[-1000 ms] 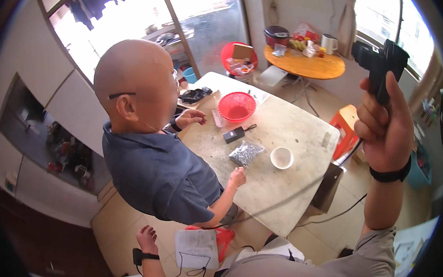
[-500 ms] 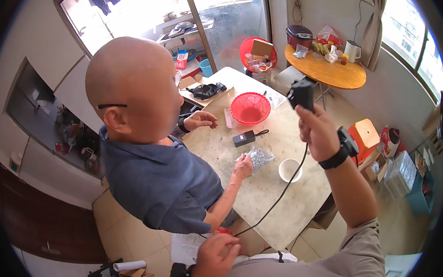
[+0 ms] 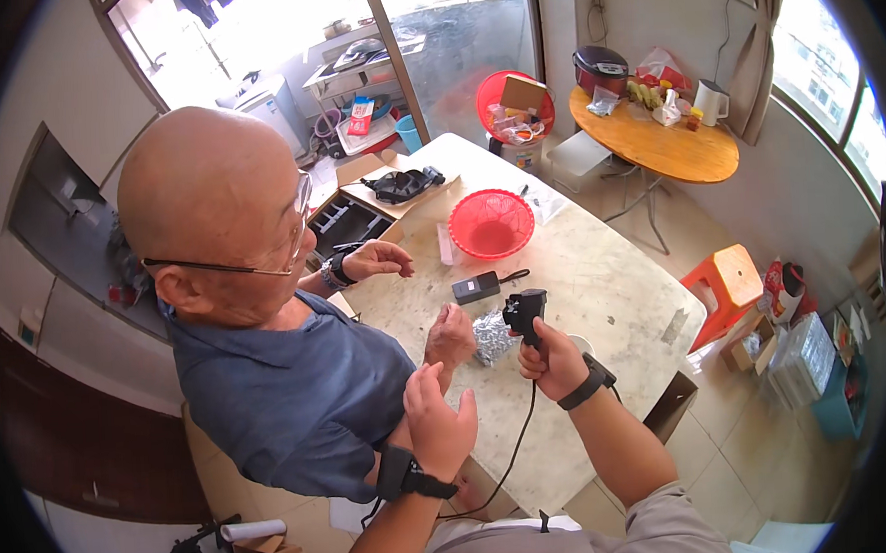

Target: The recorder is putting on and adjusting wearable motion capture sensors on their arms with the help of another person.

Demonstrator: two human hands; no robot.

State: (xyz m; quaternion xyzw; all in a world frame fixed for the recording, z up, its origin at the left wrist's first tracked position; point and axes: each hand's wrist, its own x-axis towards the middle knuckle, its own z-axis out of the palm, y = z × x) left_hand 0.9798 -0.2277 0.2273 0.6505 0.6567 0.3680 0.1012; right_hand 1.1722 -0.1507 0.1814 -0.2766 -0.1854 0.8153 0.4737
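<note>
My right hand (image 3: pixel 558 363) grips a small black handheld device (image 3: pixel 527 310), whose kind I cannot make out, above the table. A black cable (image 3: pixel 516 458) runs down from it. My left hand (image 3: pixel 439 427) is raised with fingers apart and holds nothing, close to a co-worker's forearm. The co-worker's near hand (image 3: pixel 450 334) is beside a clear bag of small silvery pieces (image 3: pixel 492 339); their other hand (image 3: pixel 377 260) hovers over the table's left side. Behind my right hand, a white bowl (image 3: pixel 582 345) is mostly hidden. A black box with a strap (image 3: pixel 477 287) lies beyond the bag.
A red plastic basket (image 3: pixel 491 229) stands on the pale table (image 3: pixel 624 297). At its far left are black headgear (image 3: pixel 403 184) and an open case (image 3: pixel 345 225). An orange stool (image 3: pixel 729 287) and a round wooden table (image 3: pixel 692 153) are to the right. The co-worker (image 3: pixel 268 386) stands at left.
My right hand has come down and left with the black device, now over the bowl. My left hand has risen toward the co-worker's arm. The co-worker's near hand has shifted left, off the bag.
</note>
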